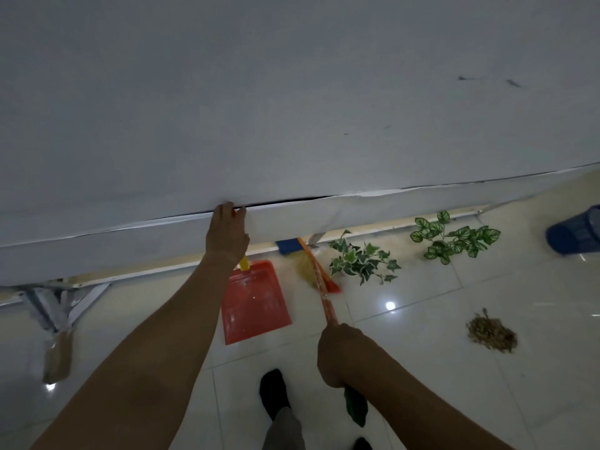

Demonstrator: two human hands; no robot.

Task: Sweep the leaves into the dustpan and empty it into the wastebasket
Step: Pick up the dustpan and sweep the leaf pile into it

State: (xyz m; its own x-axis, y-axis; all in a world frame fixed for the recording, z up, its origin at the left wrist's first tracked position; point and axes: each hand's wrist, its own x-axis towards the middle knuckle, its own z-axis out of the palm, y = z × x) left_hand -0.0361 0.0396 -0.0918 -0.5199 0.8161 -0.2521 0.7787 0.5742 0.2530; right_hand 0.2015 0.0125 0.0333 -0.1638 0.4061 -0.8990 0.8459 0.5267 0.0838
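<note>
Head view: right hand (337, 355) gripped the broom (319, 280) by its handle, left hand (227, 235) hooked its fingers over the table edge (357, 212), while leaves (363, 258), likely light and floppy, lay at two o'clock from the dustpan (253, 300).

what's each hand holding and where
Right hand grips the broom on its handle, just above the green end. Left hand holds only the table edge, fingers hooked over it.

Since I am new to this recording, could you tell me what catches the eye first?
The red dustpan lies on the floor at centre, below the white table whose edge the left hand holds. Beside it the right hand holds a broom, with green leaf sprigs to its right and a blue wastebasket farthest right.
</note>
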